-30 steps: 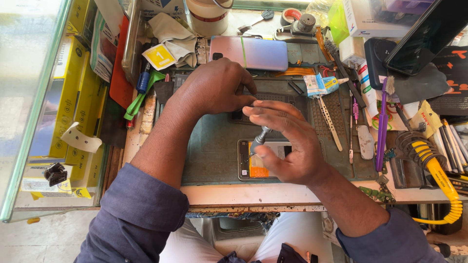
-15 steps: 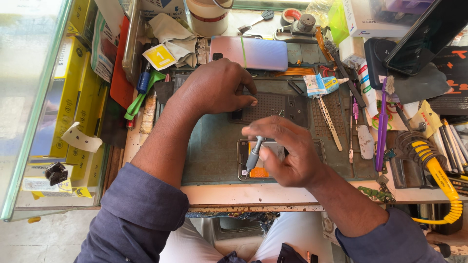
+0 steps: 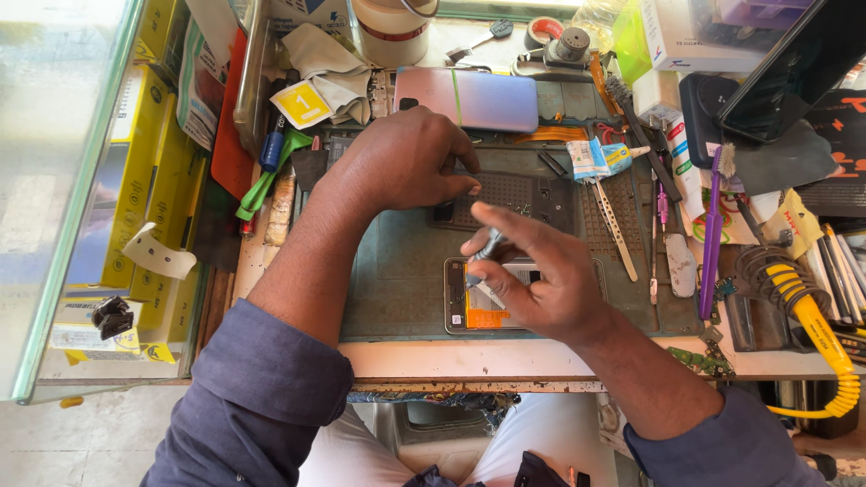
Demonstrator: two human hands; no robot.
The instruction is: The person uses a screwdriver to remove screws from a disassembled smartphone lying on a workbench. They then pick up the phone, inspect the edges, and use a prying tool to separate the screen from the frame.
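while bent inward, right hand (image 3: 550,280) (screwdriver (image 3: 481,253))

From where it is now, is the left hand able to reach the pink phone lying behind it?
Probably yes. The left hand rests just in front of the pink phone, and nothing stands between them.

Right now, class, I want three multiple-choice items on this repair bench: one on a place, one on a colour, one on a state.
1. Where does the opened phone with orange-labelled battery lie?
A on the grey-green work mat
B on the yellow boxes
C on the floor
2. What colour is the coiled cable?
A red
B yellow
C blue
3. What is the right hand doing?
A resting flat
B holding the thin grey metal screwdriver
C gripping a cup

A: mat lies under it. B: its coils are yellow. B: fingers pinch the tool.
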